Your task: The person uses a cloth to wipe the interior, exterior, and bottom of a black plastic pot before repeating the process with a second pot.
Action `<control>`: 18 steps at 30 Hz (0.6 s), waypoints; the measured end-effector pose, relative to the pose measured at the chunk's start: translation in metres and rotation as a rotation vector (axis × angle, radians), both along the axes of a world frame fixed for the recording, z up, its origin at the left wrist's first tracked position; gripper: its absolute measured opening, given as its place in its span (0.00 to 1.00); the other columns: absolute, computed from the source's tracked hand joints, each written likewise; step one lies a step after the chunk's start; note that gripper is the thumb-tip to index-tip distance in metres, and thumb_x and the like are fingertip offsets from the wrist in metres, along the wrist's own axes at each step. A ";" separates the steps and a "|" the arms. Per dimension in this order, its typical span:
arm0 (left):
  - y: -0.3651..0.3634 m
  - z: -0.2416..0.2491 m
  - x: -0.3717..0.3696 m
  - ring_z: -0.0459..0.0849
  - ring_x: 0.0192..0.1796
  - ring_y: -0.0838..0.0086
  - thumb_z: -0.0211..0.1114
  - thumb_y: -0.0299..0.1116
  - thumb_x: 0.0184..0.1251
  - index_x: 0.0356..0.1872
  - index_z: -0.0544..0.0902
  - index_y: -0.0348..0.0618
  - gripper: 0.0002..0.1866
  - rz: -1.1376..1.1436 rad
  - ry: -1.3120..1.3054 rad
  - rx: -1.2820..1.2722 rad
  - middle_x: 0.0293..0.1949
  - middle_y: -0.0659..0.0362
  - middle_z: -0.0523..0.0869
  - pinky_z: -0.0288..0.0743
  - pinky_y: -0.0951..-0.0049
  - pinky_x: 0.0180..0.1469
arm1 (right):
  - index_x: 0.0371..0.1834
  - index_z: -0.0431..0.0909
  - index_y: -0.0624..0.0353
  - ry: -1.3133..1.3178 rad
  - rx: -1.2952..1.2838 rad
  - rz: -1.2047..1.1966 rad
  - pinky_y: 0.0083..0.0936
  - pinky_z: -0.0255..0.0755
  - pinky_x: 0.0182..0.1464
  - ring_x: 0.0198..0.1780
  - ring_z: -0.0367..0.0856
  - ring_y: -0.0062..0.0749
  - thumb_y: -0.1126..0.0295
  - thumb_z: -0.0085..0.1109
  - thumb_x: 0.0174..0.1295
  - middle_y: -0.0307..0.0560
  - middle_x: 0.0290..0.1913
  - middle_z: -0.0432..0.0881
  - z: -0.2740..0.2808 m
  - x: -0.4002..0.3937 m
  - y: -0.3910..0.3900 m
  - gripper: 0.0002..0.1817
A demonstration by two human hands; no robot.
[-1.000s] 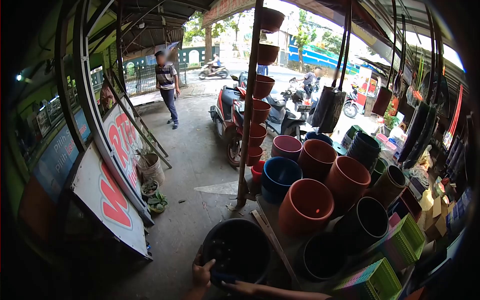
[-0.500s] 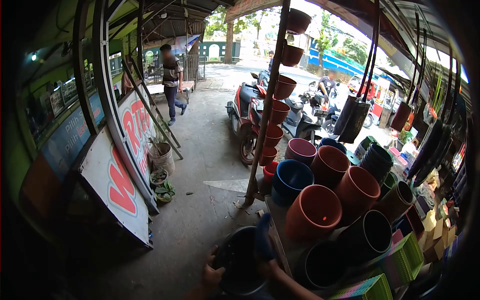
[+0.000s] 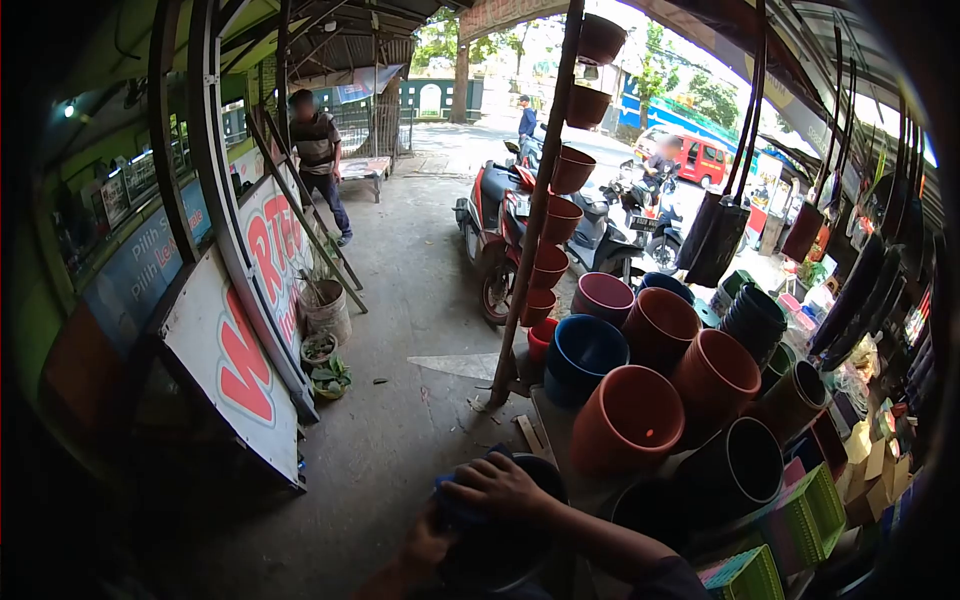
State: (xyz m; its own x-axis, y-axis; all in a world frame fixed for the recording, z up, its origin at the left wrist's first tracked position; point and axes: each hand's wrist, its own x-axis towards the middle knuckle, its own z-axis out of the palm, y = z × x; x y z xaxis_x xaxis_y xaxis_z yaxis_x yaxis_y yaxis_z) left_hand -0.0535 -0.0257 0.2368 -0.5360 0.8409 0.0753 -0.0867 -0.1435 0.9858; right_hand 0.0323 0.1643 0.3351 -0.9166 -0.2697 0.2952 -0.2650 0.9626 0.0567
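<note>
A black pot (image 3: 520,545) is low in the head view, its mouth tilted up toward me. My left hand (image 3: 428,540) is closed at its left rim, with part of the fingers in shadow. My right hand (image 3: 498,484) reaches across the pot's mouth and is closed on a blue cloth (image 3: 458,508), pressed near the far left rim. Much of the pot's inside is dark and covered by my right forearm.
Stacked pots stand at the right, including an orange pot (image 3: 628,420) and a blue pot (image 3: 586,350). A pole (image 3: 540,215) carries hanging pots. A signboard (image 3: 225,370) leans at left. Parked motorbikes (image 3: 490,225) and a person (image 3: 318,155) are farther off.
My right hand has swung left across the pot with the blue cloth, from the right rim to the left. My left hand stays at the left rim. A distant person has moved left.
</note>
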 end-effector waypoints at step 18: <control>-0.036 0.046 -0.055 0.77 0.59 0.66 0.66 0.29 0.55 0.49 0.79 0.32 0.20 0.145 0.204 -0.417 0.58 0.49 0.76 0.71 0.69 0.61 | 0.52 0.74 0.58 0.019 -0.937 -0.555 0.34 0.74 0.50 0.49 0.83 0.50 0.71 0.67 0.53 0.54 0.45 0.82 -0.080 0.039 0.067 0.22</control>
State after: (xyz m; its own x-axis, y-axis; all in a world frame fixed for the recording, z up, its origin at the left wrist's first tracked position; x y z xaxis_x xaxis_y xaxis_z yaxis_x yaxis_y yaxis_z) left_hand -0.1088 -0.0619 0.2825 -0.6590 0.7397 -0.1360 0.1065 0.2708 0.9567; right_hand 0.0711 0.2310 0.2549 -0.8346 0.5195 0.1832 0.2130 0.6111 -0.7623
